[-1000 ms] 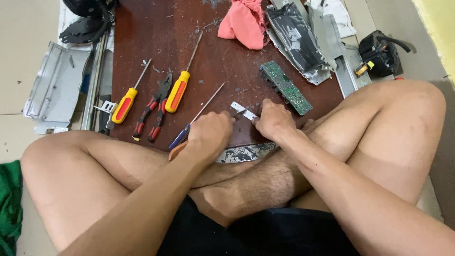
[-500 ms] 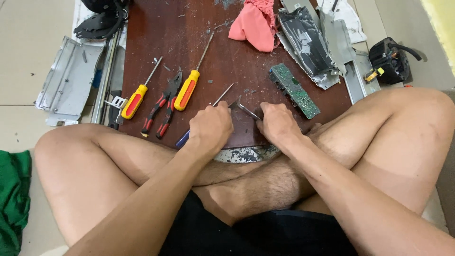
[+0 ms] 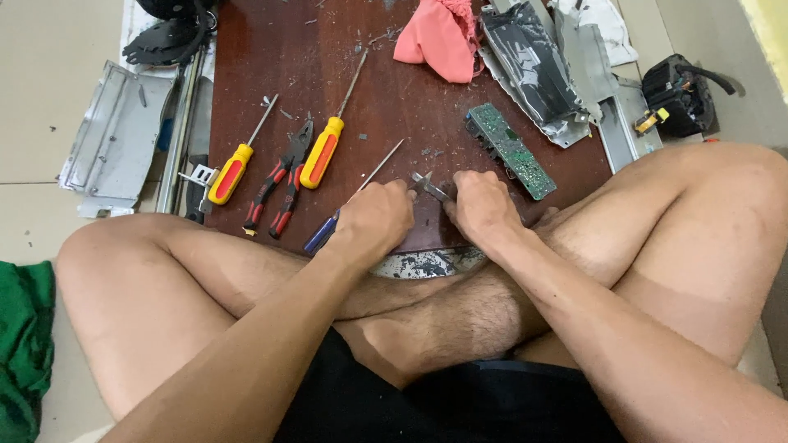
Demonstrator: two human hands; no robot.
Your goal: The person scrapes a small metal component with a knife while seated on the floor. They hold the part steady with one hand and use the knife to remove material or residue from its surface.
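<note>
Both the left hand (image 3: 376, 220) and right hand (image 3: 483, 209) pinch a small metal piece (image 3: 428, 185); it may slip and nick fingertips, toward 12 o'clock.

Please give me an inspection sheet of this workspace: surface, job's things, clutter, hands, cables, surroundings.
Surface: dark red-brown wooden board on the floor, speckled with small debris.
Job's things: small grey metal piece between both hands; blue-handled screwdriver beside the left hand.
Clutter: two yellow-and-red screwdrivers, red-and-black pliers, green circuit board, pink cloth, grey metal casing parts.
Hands: left hand and right hand closed around the piece.
Cables: black cable on a black part.
Surroundings: beige floor tiles, green cloth, grey panel.
</note>
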